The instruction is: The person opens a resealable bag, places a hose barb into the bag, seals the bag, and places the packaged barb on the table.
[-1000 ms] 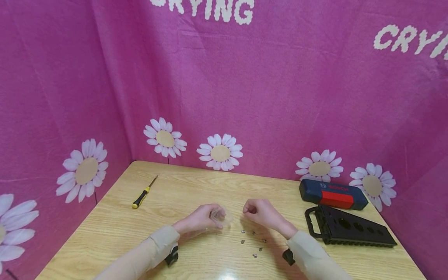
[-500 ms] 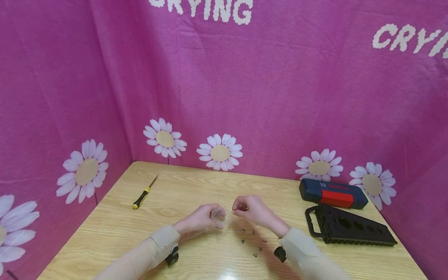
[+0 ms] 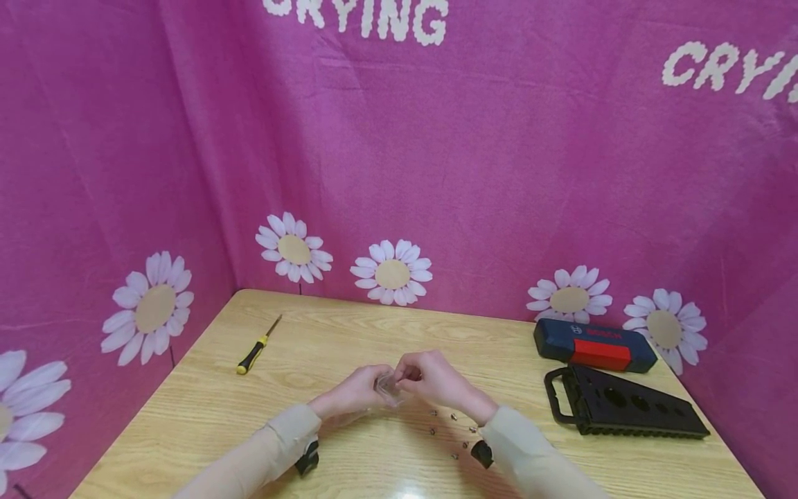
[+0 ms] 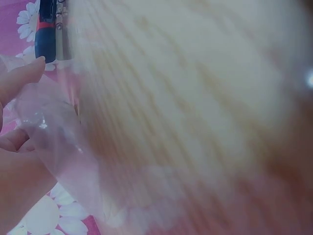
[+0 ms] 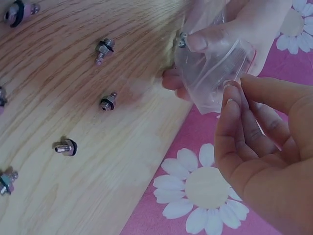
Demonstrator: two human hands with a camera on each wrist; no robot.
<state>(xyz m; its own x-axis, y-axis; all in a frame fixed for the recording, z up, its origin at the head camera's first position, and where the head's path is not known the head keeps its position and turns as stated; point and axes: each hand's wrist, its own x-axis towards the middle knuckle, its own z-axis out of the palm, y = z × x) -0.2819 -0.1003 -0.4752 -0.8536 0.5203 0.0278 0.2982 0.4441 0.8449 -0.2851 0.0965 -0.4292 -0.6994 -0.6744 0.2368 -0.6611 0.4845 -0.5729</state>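
Observation:
A clear plastic zip bag (image 5: 210,68) is gripped by my left hand (image 3: 358,389), its red-lined mouth turned toward the right hand. One metal fitting (image 5: 182,40) shows at the bag's far side, right by the left thumb. My right hand (image 3: 433,380) has thumb and fingertips drawn together at the bag's mouth; whether something small sits between them I cannot tell. In the left wrist view the bag's film (image 4: 54,127) hangs from the left fingers. Several small metal fittings with black rings, one being this fitting (image 5: 66,147), lie loose on the wooden table below the right hand.
A yellow and black screwdriver (image 3: 254,352) lies at the table's left. At the right are a blue and red Bosch case (image 3: 595,345) and a black tapered holder with a handle (image 3: 632,405). Pink cloth (image 3: 486,173) with printed daisies hangs behind the table.
My right hand has moved left, fingertips together, from over the table beside the loose fittings to the bag's mouth. The left hand has kept its place with the bag.

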